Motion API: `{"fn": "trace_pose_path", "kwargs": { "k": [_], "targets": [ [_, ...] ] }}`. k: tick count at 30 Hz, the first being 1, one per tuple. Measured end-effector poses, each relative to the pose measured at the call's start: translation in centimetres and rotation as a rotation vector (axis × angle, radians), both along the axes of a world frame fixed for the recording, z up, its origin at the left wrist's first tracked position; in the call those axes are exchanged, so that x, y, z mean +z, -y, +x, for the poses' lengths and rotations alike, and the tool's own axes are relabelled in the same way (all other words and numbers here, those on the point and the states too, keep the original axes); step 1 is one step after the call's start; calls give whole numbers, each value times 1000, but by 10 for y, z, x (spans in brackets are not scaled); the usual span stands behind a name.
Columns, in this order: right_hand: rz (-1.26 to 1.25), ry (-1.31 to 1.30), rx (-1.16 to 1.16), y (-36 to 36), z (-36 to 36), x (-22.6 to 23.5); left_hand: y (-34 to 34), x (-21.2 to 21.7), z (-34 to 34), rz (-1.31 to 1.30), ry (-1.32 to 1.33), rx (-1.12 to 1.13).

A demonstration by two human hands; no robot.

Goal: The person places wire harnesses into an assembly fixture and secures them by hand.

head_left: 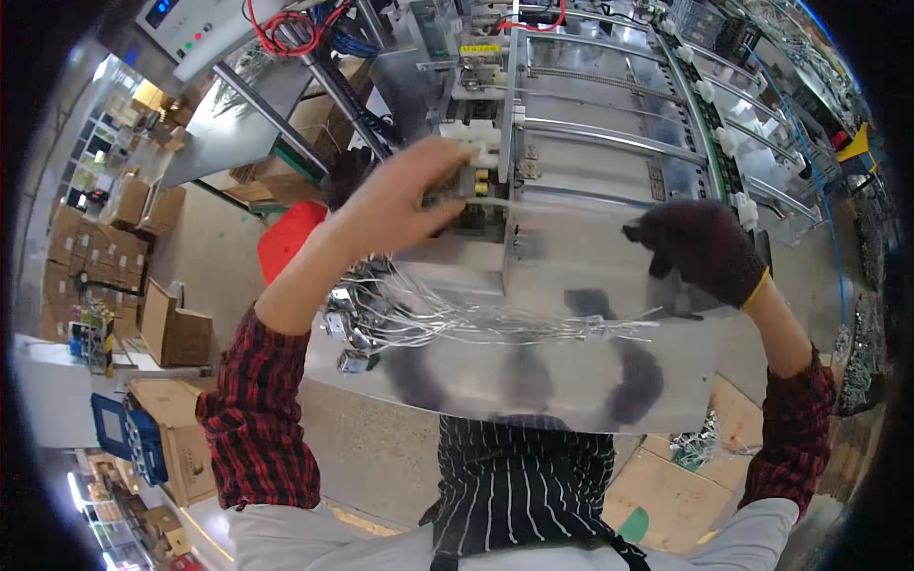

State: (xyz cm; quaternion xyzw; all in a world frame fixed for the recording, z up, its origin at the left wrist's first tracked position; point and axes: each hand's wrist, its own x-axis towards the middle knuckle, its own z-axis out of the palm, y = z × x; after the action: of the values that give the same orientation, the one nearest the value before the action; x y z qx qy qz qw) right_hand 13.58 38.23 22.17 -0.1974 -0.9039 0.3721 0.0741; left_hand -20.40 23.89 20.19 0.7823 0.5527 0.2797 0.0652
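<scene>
Head view: nearest to us are a black pinstriped apron point(524, 485) and red-and-black plaid sleeves point(257, 419). Beyond the apron we see a shiny metal worktop point(681, 376), its near edge curved by the lens. A loose bundle of thin pale wires point(495, 322) lies across it, strands pointing right, with small metal housings point(354, 328) gathered at its left end.

Farther in, the bare left hand point(409, 195) hovers over the left part of the machine, motion-blurred, thumb and fingers apart; we cannot tell whether anything sits between them. A faint pale strand stretches rightward from near its thumb. On the right, the other hand point(700, 249), in a dark glove with a yellow cuff edge, has its fingers half curled above the worktop; we cannot make out anything in its grip.

Behind both hands we see the machine's parallel metal rails point(609, 136). At far left are a coil of red cable point(288, 33) and a white control box point(195, 33).
</scene>
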Motion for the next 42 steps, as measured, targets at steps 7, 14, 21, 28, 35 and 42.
{"fn": "trace_pose_path", "kwargs": {
  "k": [7,14,21,28,35,42],
  "targets": [
    [-168,118,-315,-37,-51,-2,-57,-17,-41,-61,157,144],
    [-192,79,-264,-56,-51,-22,-70,-38,-44,65,73,-15],
    [189,-165,-132,-97,17,-41,-61,-43,-23,232,-326,217],
    [135,-50,-627,-108,156,-24,-60,-40,-7,170,-268,271],
    [522,135,-447,-123,186,-37,-65,-44,-1,225,-267,286],
    [814,659,-276,-145,157,-23,-60,-41,-5,246,-330,298]
  ]
}}
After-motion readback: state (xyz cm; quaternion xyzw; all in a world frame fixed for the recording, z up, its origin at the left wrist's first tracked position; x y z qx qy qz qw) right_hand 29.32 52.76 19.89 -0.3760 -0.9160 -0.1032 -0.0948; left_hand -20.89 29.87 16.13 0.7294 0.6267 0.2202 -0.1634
